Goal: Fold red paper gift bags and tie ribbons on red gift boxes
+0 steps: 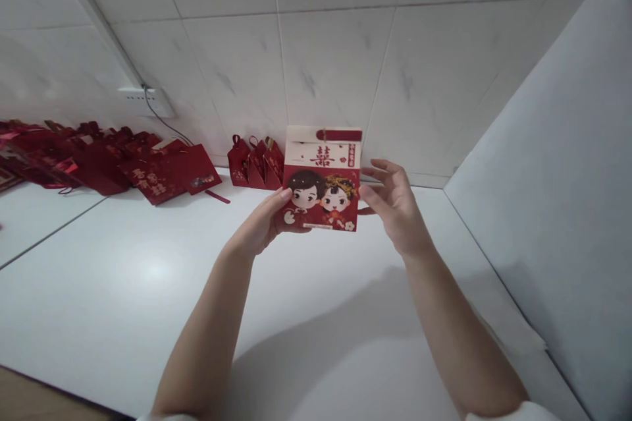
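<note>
Card packet (320,209), held above the white table (128,315), is gripped by the left hand (263,218); the right hand (397,210) is loosely open at its right edge. Steadying seems underway; moving it calls for light pressure.

I counted one printed packet (323,210) with two cartoon faces (305,194), three small looped boxes (257,169), one socket strip (148,103) and one cord (168,125); the overlapping red packets (106,164) I couldn't count exactly.
</note>
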{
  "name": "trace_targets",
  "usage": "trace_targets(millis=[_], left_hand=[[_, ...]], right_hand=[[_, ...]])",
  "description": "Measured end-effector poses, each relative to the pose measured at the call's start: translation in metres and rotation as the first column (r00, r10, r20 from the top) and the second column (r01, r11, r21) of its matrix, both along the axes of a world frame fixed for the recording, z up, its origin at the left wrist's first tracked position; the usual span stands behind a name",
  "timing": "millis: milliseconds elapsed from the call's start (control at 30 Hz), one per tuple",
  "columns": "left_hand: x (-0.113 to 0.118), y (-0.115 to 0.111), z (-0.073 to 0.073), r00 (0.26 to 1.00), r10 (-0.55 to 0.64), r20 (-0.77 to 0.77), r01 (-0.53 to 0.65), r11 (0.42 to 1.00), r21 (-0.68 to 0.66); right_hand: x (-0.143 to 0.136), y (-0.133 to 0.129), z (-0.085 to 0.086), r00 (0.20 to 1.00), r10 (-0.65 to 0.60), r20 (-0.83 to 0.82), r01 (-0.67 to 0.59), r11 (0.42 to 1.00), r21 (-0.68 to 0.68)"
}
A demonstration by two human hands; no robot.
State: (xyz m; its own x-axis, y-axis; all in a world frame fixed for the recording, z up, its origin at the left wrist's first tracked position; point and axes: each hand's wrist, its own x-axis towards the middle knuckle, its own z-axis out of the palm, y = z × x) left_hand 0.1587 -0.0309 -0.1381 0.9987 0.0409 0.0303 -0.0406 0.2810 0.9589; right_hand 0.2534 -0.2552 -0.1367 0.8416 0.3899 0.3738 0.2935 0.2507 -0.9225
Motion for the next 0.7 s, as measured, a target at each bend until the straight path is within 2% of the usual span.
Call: trace_targets(millis=[100, 233, 300, 567, 700], left_hand=[[0.002, -0.001, 0.002, 0.999, 0.038, 0.005, -0.037, 0.996, -0.077], [0.000, -0.004, 0.005, 0.999, 0.031, -0.018, -0.032, 0.997, -0.065], [-0.001, -0.005, 0.005, 0.999, 0.013, -0.046, -0.015, 0.998, -0.053], [-0.001, -0.003, 0.004, 0.986, -0.086, -0.145, 0.078, 0.995, -0.063], [-0.001, -0.003, 0.004, 0.980, -0.129, -0.151, 0.124, 0.991, -0.040]], right_hand=[[-0.005, 0.004, 0.000, 0.998, 0.068, 0.009, -0.068, 0.998, -0.017], [-0.012, 0.007, 0.001, 0.963, 0.270, 0.000, -0.269, 0.961, -0.070], [-0.015, 0.008, 0.002, 0.948, 0.317, -0.022, -0.317, 0.945, -0.078], [-0.016, 0.008, 0.003, 0.947, 0.306, -0.100, -0.318, 0.938, -0.141], [-0.016, 0.008, 0.002, 0.946, 0.306, -0.106, -0.318, 0.941, -0.114]])
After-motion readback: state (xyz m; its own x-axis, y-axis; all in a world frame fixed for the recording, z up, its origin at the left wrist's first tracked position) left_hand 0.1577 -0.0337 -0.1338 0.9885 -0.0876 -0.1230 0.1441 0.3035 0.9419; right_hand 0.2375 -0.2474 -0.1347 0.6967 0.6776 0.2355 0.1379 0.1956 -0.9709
